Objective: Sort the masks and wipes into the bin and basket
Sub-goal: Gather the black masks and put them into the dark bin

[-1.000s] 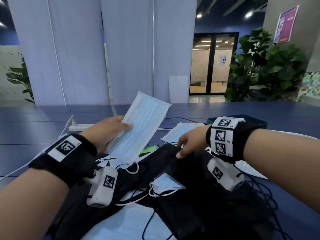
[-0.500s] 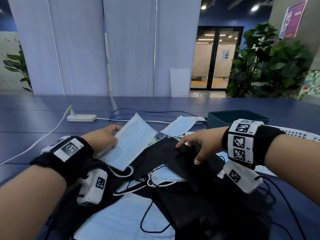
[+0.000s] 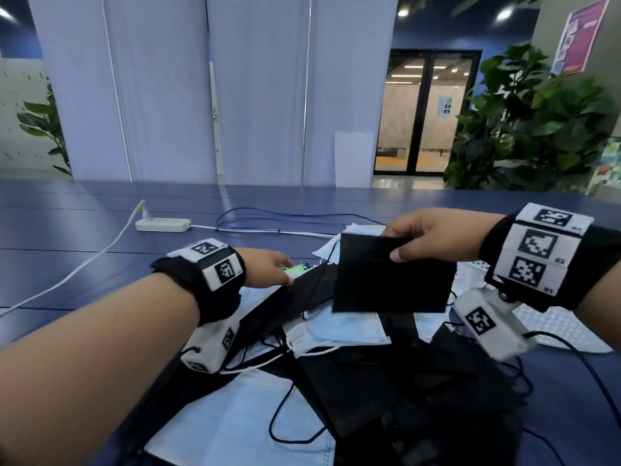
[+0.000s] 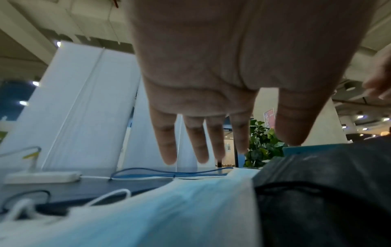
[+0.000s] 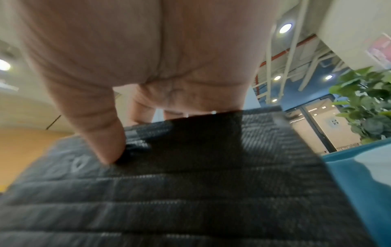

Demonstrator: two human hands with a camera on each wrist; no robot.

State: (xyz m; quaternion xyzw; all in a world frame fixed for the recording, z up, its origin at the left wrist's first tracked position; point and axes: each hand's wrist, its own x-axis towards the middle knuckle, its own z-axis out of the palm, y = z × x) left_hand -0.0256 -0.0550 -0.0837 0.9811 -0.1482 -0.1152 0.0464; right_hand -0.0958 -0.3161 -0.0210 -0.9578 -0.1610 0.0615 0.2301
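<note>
Masks are the matter in hand: the right hand (image 3: 433,235) is pinching a black mask (image 3: 389,274), thumb (image 5: 99,133) on the near face and the other fingers behind its top edge, and is holding it up clear of the heap. Half a second ago that same hand was lying flat on the black masks on the desk (image 3: 84,237), so one has just been picked up and is now ready to be carried off. I judge it is going to the teal bin (image 5: 359,168), which is showing just beyond the fingers in the right wrist view.

The left hand (image 3: 268,265) is hovering with fingers (image 4: 196,145) straight and spread, grasping nothing. A second ago it was holding a light blue mask (image 4: 169,208); that mask is now lying on the heap under the palm, so it is released but not yet sorted. Just past these fingertips a small green packet (image 3: 295,269) is peeking out (perhaps a wipe; too small to tell).

Counting outward: one black mask lifted, at least three blue masks showing in the heap, several black ones overlapping so that I cannot count them, one green packet, and one white basket (image 3: 557,326) below the right wrist. A power strip (image 3: 163,225) is lying farther off.
</note>
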